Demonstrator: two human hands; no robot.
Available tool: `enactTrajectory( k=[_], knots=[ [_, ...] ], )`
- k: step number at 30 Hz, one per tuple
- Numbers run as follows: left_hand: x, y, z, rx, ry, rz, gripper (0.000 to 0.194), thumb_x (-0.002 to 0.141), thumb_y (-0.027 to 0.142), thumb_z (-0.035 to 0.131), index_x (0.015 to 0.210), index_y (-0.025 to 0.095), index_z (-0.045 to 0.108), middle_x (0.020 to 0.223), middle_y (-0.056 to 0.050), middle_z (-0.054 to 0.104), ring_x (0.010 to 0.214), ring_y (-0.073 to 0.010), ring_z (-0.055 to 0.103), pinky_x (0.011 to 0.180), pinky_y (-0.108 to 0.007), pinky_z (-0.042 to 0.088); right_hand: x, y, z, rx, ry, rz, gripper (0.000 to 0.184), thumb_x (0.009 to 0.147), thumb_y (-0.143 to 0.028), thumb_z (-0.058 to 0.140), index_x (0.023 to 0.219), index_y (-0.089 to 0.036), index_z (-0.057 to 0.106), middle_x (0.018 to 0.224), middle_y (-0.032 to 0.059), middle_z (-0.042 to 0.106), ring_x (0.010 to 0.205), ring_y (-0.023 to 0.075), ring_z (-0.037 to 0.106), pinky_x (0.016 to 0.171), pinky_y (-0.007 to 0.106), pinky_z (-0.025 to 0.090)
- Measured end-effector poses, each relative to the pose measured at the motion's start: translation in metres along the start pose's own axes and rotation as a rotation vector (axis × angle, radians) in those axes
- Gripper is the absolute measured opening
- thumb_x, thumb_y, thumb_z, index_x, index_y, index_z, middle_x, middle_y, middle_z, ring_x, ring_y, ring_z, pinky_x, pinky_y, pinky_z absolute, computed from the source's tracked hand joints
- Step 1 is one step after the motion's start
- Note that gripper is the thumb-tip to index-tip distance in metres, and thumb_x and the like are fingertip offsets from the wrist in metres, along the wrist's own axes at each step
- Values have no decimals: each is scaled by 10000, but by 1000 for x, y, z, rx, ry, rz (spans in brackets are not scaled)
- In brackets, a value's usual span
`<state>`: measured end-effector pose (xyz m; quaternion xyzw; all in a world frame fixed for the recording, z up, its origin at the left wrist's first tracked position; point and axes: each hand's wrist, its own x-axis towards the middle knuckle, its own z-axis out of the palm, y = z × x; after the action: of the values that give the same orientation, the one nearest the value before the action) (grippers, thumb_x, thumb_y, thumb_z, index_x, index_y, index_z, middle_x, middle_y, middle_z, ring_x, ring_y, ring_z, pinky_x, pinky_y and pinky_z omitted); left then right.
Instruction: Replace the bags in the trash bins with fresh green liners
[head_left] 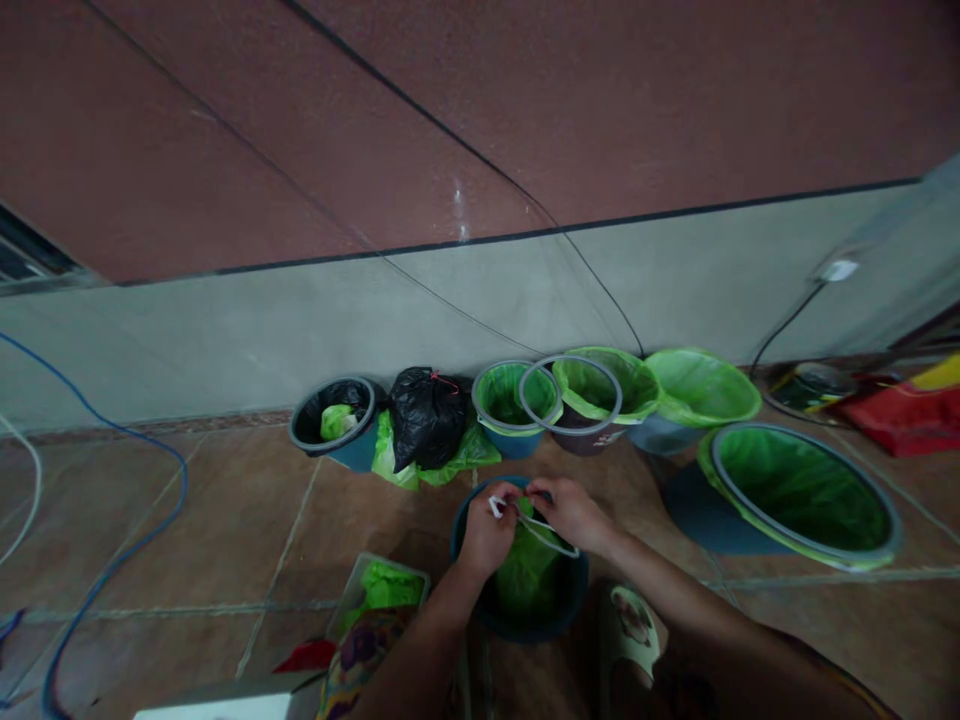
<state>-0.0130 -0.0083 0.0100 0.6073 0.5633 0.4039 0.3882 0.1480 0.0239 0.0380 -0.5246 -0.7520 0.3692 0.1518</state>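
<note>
Both hands meet over a dark blue-green bin (pixel 579 600) that stands on the floor in front of me. Inside it is a green plastic bag (pixel 529 575), its top gathered up between my fingers. My left hand (pixel 489 530) is closed, pinching a white cord (pixel 555 548) at the neck of the bag. My right hand (pixel 576 512) is closed too, its fingertips pinched together close to the left ones. A loop of the cord hangs below the right hand. Exactly what the right fingertips grip is too small to make out.
Along the wall stand a black-lined bin (pixel 306 440), a tied black bag (pixel 427 415) and several green-lined bins, with a larger lined bin (pixel 750 545) to the right. Left lie a tray of green bags (pixel 394 583) and a blue hose (pixel 176 510). A red item (pixel 885 420) sits far right.
</note>
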Motion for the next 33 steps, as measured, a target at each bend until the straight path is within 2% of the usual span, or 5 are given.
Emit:
enactTrajectory(
  k=[8,13,16,23,33],
  knots=[
    [-1,12,4,-193,73,-95,204,772,184,536,964,192,605,833,-12,655,677,-111,612,640,-227,497,1,1,9,484,-186,80,270,868,-353,459,752,-155,601,511,-56,433,461,85,381,456,214,288],
    [2,14,1,-260,-30,-161,99,753,259,590,800,172,596,647,19,624,572,-102,583,570,-216,463,2,6,6,590,-188,159,286,806,-406,559,715,-141,615,475,-64,414,436,64,323,429,207,234],
    [4,14,-1,-277,-90,-200,121,735,285,615,759,167,597,605,13,641,550,-113,593,553,-222,454,2,7,3,429,-153,130,230,816,-322,533,724,-140,637,550,-22,530,490,81,422,478,211,310],
    [7,8,1,-150,-104,-282,124,761,268,580,676,185,549,534,22,617,497,-118,561,521,-229,417,-6,-5,-6,-446,11,-116,247,794,-86,437,904,-151,648,887,114,692,739,211,639,597,279,394],
    [8,1,-10,145,-113,-203,194,848,206,463,666,194,531,646,-10,637,612,-131,581,599,-231,389,-9,0,-8,-527,-17,-30,294,888,-129,360,972,-128,642,977,138,705,827,224,666,670,273,463]
  ],
)
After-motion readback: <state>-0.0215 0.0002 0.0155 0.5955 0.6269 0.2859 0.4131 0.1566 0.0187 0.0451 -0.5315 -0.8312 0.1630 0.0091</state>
